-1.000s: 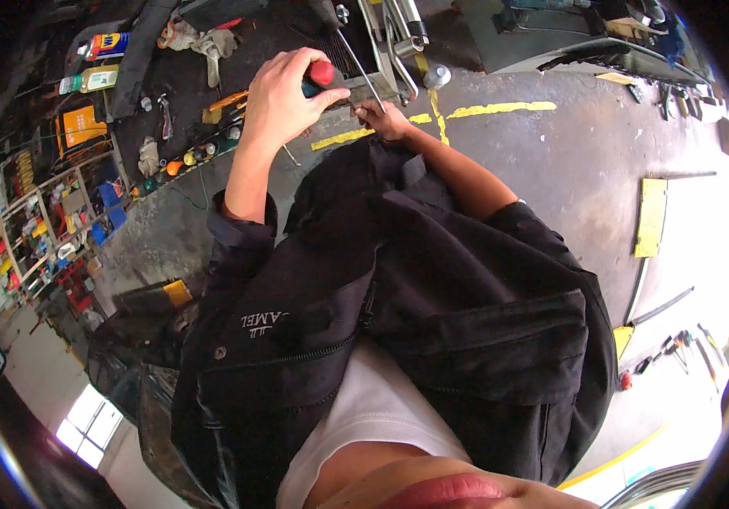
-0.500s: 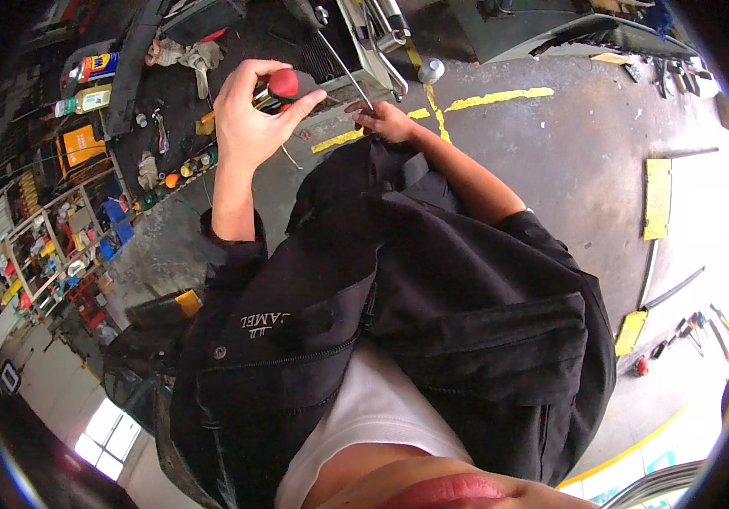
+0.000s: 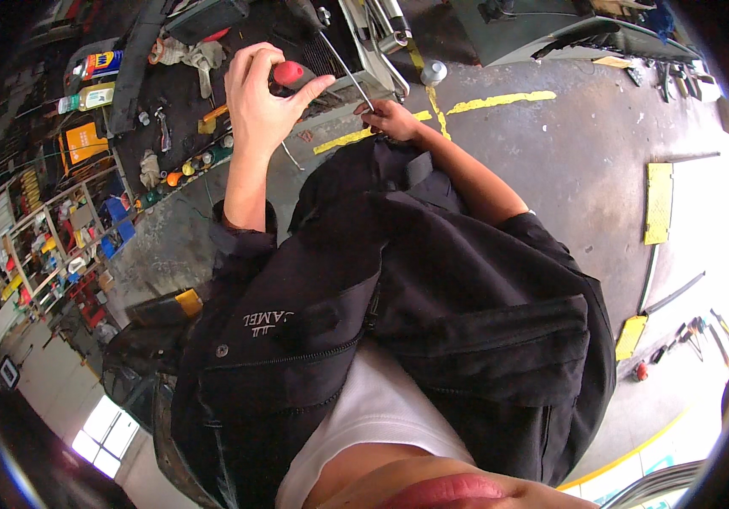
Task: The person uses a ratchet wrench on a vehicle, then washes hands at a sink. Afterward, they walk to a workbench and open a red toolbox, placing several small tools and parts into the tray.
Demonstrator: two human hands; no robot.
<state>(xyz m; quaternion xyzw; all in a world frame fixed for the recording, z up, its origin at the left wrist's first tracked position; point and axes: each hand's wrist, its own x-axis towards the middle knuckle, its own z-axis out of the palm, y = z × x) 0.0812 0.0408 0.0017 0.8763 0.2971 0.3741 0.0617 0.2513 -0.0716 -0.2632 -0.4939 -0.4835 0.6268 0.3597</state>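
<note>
My left hand is raised at the upper left of centre, fingers and thumb curled around a red round-ended handle. The rest of that tool is hidden behind the hand, so its kind does not show. Lower and to the right, my right hand has its fingers closed at the near end of a thin metal rod. The rod slants up and left toward the dark bench, beside a dark bristly or ribbed piece. What its far end meets is unclear.
On the bench lie work gloves, a wrench, a spray can and a bottle. A metal tray with shiny tools stands ahead. Yellow tape marks the floor near a silver canister. Shelving is at the left.
My left hand has moved slightly up and to the right with the red-ended handle in its grasp. The right hand and the rod have barely shifted.
</note>
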